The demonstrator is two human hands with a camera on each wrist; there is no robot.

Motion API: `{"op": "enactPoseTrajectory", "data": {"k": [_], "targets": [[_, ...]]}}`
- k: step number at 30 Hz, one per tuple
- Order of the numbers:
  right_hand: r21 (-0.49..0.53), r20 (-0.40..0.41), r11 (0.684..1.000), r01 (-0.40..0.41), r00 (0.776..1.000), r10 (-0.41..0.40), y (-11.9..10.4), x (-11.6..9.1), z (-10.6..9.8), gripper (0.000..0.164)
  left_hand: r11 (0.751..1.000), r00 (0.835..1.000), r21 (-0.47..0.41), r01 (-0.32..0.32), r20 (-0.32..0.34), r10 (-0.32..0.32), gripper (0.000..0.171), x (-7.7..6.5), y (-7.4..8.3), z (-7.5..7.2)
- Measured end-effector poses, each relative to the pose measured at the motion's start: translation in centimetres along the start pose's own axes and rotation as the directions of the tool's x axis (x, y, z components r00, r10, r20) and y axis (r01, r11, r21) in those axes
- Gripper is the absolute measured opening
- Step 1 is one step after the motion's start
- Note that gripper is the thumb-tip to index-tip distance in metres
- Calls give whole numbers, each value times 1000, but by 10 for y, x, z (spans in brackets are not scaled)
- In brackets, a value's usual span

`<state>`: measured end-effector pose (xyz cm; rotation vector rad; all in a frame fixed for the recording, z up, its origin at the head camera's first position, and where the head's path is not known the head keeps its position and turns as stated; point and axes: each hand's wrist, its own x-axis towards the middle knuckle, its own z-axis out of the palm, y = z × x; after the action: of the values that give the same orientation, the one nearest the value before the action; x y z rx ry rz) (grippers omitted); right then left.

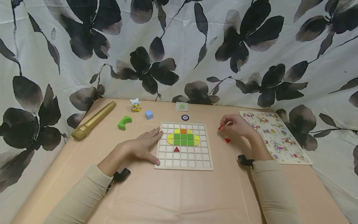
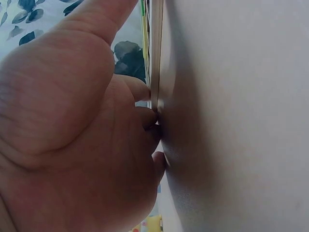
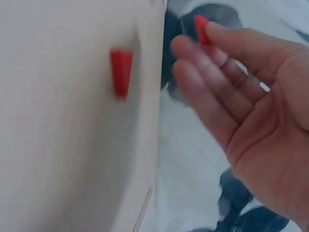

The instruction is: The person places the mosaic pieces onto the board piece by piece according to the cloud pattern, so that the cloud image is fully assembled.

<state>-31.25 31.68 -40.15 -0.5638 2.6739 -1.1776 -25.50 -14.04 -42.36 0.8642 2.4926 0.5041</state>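
Observation:
My left hand (image 1: 144,146) rests along the left edge of a white grid board (image 1: 208,157), thumb at its lower left corner and fingers at its upper left side. On the grid, green squares (image 1: 183,139) form a block with yellow rounded pieces (image 1: 169,140) at its sides and an orange square (image 1: 183,131) at the top. A red triangle (image 1: 176,149) lies just below that block. Right of the board, my right hand (image 1: 237,126) pinches a small red piece (image 3: 201,30) between thumb and fingertips. Another red triangle (image 1: 227,141) lies on the table beneath it.
A picture board (image 1: 291,147) lies at the right, under my right forearm in the head view. Toward the back stand a gold microphone (image 1: 95,119), a green arch block (image 1: 124,123), a blue cube (image 1: 149,114), a small figurine (image 1: 135,105), a round token (image 1: 185,117) and a card (image 1: 182,106).

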Motion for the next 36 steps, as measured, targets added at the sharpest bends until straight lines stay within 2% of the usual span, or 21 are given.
{"op": "enactPoseTrajectory", "data": {"k": [3,6,12,20,28,36], "targets": [[59,-8,997,41,999,-41,-13,5,9,5,1000,1000,0,1,1,-1,133,0,1,0],[85,1,995,47,999,-47,-28,8,19,6,1000,1000,-1,2,1,-2,133,0,1,0],[59,58,994,96,993,-100,-57,15,44,7,1000,1000,-3,6,3,-6,134,0,1,-1],[109,214,985,134,964,-155,-88,23,83,6,1000,1000,2,2,2,-2,134,1,0,-1],[71,325,990,120,936,-136,-99,23,109,7,1000,1000,8,-5,0,5,133,2,-2,1],[2,365,993,116,925,-108,-96,23,120,11,1000,1000,6,10,4,-10,134,2,-1,1]]}}
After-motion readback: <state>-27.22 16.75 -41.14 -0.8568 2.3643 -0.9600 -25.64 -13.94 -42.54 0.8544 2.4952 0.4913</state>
